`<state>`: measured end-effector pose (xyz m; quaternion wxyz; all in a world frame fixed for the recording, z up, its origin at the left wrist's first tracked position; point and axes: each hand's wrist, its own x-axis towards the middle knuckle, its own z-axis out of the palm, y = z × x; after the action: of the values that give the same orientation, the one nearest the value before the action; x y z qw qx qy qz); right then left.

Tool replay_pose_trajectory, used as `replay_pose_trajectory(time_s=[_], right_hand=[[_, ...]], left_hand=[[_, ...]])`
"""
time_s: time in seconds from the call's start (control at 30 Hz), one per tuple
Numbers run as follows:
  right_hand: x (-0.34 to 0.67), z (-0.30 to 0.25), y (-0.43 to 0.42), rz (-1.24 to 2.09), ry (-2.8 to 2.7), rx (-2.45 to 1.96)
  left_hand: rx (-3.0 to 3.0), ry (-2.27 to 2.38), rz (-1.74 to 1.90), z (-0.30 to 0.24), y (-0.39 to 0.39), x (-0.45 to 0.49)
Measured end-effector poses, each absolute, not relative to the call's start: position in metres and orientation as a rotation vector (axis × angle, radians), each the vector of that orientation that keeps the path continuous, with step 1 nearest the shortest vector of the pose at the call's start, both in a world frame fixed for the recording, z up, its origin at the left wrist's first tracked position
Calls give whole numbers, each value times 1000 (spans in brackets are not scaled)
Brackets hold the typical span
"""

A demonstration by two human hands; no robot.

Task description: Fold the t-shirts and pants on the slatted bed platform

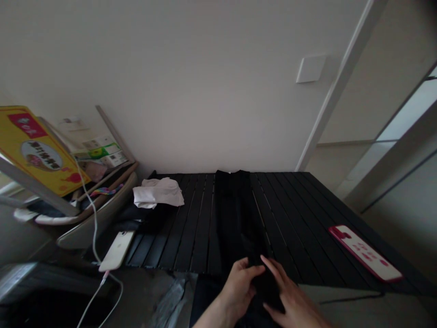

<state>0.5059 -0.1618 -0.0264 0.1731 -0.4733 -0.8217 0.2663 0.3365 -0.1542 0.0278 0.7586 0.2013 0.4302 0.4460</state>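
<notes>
Fingers of the left hand (251, 268) curl over the near end of a long black fabric garment (235, 214), pinch unclear; fingers of the right hand (273, 269) spread on the same cloth. The garment lies directly ahead of the fingers, long axis running away along a black slatted bench (293, 218); both hands about equally near.

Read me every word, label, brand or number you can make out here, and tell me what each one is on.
Yellow printed panel: characters on its red label and white oval, too blurred to read.
Pale carton with green printing: too small to read.
White strip with pink marks on the black slatted table: too blurred to read.
Nothing can be quoted.
</notes>
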Motion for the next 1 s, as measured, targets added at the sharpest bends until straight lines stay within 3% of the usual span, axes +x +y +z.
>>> replay_pose_trajectory(time_s=[0.17,0.33,0.57,0.7,0.87,1.0], right_hand=[[525,-23,-154,585,-2184,-1436],[548,-53,-165,161,-2635,-1424],[549,-38,-171,382,-2818,-1237],[555,-30,-152,302,-2894,-1000],[560,-57,-121,56,-2887,-780],[552,-50,-105,348,-2885,-671]], left_hand=[[713,872,943,51,-150,341],[1387,1475,552,28,-169,316],[2210,1694,351,-13,-190,263],[2637,1598,130,-35,-182,238],[2849,1624,140,-57,-175,237],[2760,1332,261,-46,-166,243]])
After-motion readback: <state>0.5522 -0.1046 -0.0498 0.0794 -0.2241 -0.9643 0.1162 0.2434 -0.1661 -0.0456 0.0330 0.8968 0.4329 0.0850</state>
